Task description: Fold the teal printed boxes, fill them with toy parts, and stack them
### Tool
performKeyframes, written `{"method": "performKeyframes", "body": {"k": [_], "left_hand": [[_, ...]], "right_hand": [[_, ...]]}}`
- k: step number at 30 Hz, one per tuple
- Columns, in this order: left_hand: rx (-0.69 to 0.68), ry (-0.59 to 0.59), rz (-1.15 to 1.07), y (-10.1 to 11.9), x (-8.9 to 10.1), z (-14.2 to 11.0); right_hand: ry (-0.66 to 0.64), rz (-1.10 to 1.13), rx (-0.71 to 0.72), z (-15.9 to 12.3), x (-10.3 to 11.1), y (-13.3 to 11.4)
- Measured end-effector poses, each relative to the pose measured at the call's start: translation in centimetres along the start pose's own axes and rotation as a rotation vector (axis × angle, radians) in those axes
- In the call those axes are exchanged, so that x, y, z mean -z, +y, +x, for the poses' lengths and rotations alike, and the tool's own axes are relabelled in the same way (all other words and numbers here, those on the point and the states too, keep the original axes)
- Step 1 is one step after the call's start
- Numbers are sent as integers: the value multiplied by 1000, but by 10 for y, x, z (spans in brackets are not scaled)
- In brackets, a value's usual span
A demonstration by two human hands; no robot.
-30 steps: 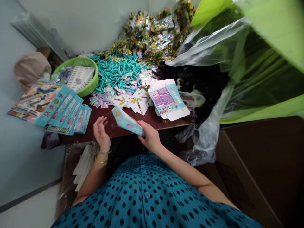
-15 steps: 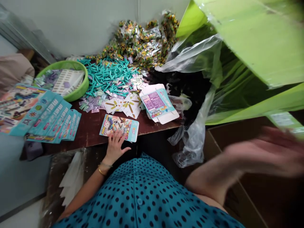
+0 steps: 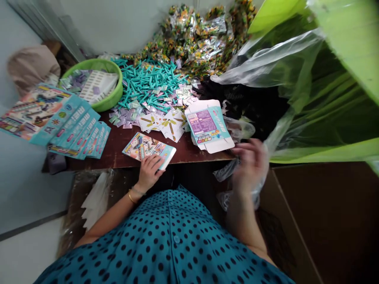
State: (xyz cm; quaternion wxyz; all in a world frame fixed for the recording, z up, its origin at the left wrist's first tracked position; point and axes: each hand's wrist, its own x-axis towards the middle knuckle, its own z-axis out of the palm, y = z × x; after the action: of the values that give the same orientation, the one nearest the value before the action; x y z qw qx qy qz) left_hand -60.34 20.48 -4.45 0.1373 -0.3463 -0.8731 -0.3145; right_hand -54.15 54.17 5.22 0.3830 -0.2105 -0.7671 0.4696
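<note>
My left hand (image 3: 150, 170) is closed on the near right part of a flat, printed cardboard box (image 3: 166, 155) at the table's front edge. Its fingers lie over the top, and the thumb is mostly hidden. My right hand (image 3: 249, 163), blurred by motion, is just right of a small stack of flattened boxes (image 3: 204, 120) with purple and turquoise printing. Its fingers point left, apart, and I see nothing held in them. Behind the left hand's box lie white cards (image 3: 171, 125) printed with pickaxe shapes.
A fanned stack of turquoise boxes (image 3: 75, 122) lies at left, beside a green basin (image 3: 118, 88). Teal plastic sticks (image 3: 148, 81), small packets (image 3: 127, 118) and bags of coloured pieces (image 3: 201, 43) cover the back. Clear plastic (image 3: 266, 71) and a green bin (image 3: 340, 55) stand right.
My right hand has swung in from the far right to the flattened boxes. My left fingers have drawn together on the box, which has turned slightly. The view has shifted.
</note>
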Motion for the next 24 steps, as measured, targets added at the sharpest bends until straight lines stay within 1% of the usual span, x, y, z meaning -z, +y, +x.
{"method": "performKeyframes", "body": {"k": [1, 3, 4, 5, 6, 8, 9, 10, 11, 13, 15, 17, 18, 19, 20, 22, 23, 24], "left_hand": [[50, 97, -61, -2, 14, 4], [228, 292, -178, -7, 44, 11], [347, 386, -234, -9, 57, 15], [473, 482, -292, -11, 67, 18], [589, 577, -355, -13, 75, 20], [760, 743, -505, -16, 82, 21], [820, 788, -592, -16, 82, 19], [873, 798, -680, -16, 81, 17], [920, 782, -755, -15, 80, 14], [985, 749, -829, -13, 81, 6], [981, 773, -784, -11, 88, -1], [902, 786, -654, -11, 99, -4], [836, 760, -571, -10, 105, -4], [755, 717, -479, -10, 111, -2], [660, 664, -383, -9, 115, 2], [466, 549, -203, -7, 119, 11], [383, 497, -136, -6, 119, 15], [316, 454, -91, -5, 118, 19]], "right_hand": [[-189, 95, -10, -17, -29, -1], [-564, 258, -21, -52, -85, -4], [-685, 315, -18, -67, -110, -7], [-756, 360, -14, -80, -131, -9], [-793, 401, -14, -89, -150, -12], [-850, 487, -60, -99, -180, -19], [-895, 530, -99, -102, -190, -23], [-939, 566, -135, -103, -198, -27], [-970, 593, -162, -105, -202, -32], [-1002, 622, -168, -108, -205, -39], [-1054, 660, -114, -108, -204, -44], [-1144, 700, -35, -105, -202, -47], [-1167, 701, 3, -101, -202, -47], [-1141, 683, 34, -98, -203, -48], [-1067, 646, 59, -93, -203, -48], [-862, 533, 137, -86, -204, -50], [-780, 469, 201, -83, -204, -50], [-731, 404, 272, -80, -204, -50]]}}
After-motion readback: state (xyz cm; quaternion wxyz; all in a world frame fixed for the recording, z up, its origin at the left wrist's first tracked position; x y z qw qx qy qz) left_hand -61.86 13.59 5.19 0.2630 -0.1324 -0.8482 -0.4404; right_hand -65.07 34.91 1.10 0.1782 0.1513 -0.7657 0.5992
